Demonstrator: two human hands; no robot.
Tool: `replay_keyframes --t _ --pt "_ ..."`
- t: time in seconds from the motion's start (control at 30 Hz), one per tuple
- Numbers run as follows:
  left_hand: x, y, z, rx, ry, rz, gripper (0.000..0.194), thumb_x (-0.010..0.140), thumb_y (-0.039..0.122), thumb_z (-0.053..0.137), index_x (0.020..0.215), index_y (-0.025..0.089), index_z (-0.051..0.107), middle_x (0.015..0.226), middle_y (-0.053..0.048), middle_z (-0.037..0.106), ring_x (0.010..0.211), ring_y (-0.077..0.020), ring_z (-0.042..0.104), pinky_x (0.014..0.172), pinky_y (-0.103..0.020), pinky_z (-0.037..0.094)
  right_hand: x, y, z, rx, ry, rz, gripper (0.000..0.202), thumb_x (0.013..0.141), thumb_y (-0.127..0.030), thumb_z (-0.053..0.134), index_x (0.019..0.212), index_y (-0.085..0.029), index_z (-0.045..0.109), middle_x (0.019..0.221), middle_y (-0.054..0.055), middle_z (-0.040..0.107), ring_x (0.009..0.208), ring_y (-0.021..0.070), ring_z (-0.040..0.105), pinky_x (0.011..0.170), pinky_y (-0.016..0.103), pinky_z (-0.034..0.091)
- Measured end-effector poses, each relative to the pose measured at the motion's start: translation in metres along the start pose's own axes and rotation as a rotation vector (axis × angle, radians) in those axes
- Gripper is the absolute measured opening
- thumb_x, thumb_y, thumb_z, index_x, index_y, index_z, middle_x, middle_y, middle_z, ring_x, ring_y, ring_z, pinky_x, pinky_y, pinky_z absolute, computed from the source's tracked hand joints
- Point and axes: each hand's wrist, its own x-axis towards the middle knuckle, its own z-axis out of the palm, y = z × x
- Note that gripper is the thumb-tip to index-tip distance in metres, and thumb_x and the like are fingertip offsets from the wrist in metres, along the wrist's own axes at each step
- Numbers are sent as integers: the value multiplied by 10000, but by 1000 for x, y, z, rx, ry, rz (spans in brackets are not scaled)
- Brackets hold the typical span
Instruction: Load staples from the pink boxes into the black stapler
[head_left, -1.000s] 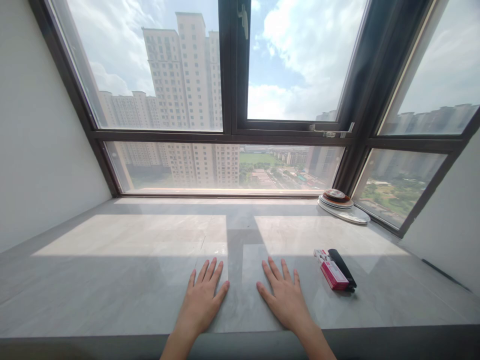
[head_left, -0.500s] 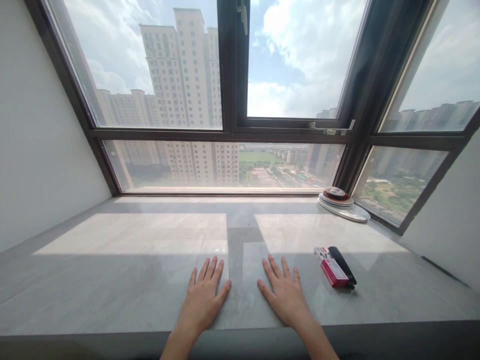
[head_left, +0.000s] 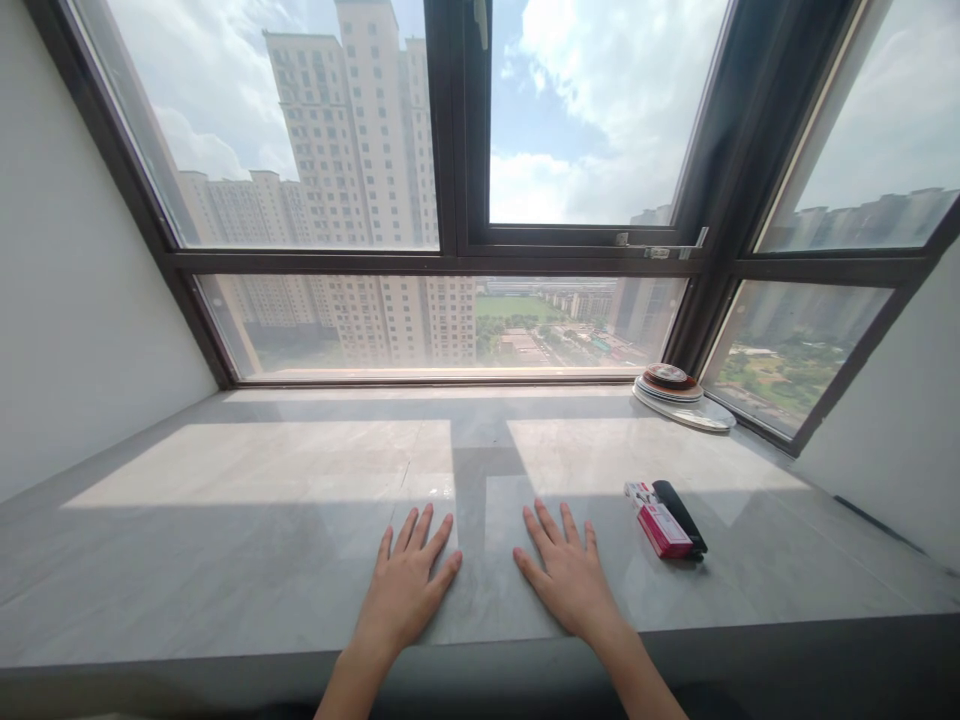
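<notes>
My left hand [head_left: 405, 590] lies flat, palm down, on the pale grey marbled sill [head_left: 247, 570], its fingers spread and nothing in them. Level with it to the right, my right hand [head_left: 568, 580] rests the same way, fingers apart. A gap of bare stone separates the two thumbs. Closest to the right hand is a small red-pink and white box [head_left: 664, 528], off to its right. A black object, probably a stapler [head_left: 681, 520], lies against the right side of that box. Neither hand touches them.
Stacked plates [head_left: 679, 400], white with a smaller brown-rimmed one on top, stand in the far right corner. Dark-framed windows [head_left: 450, 262] rise behind the sill, with walls at both sides. The sill's front edge [head_left: 225, 657] runs beneath my wrists. Sunlight patches cross the stone.
The view has shifted and tilted slightly, so the window, plates and box appear a little higher. Both hands stay flat in place on the sill.
</notes>
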Motion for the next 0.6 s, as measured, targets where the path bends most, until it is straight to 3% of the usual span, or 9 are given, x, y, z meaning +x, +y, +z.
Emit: replay_keyframes --t 0.27,0.43,0.6 --pt "0 -1 1 -2 1 -8 616 1004 645 284 1571 405 292 1672 19 186 1541 -284 158 1223 -552 114 1 1 2 -5 16 -8 690 984 -688 218 1604 -383 209 1680 -82 111 1548 354 12 1204 608 -17" --pt "4 16 0 37 31 -70 625 991 604 330 1563 351 349 1650 -48 275 1519 -346 206 1196 -605 134 0 0 1 1 10 -15 696 986 -684 214 1606 -369 213 1681 -75 105 1548 356 0 1206 603 -15" --pt "4 28 5 52 55 -75 668 991 616 299 1586 313 304 1663 -63 228 1528 -385 146 1186 -657 84 -2 1 -1 12 10 -22 694 987 -682 214 1605 -366 223 1679 -74 117 1549 349 9 1210 596 -6"
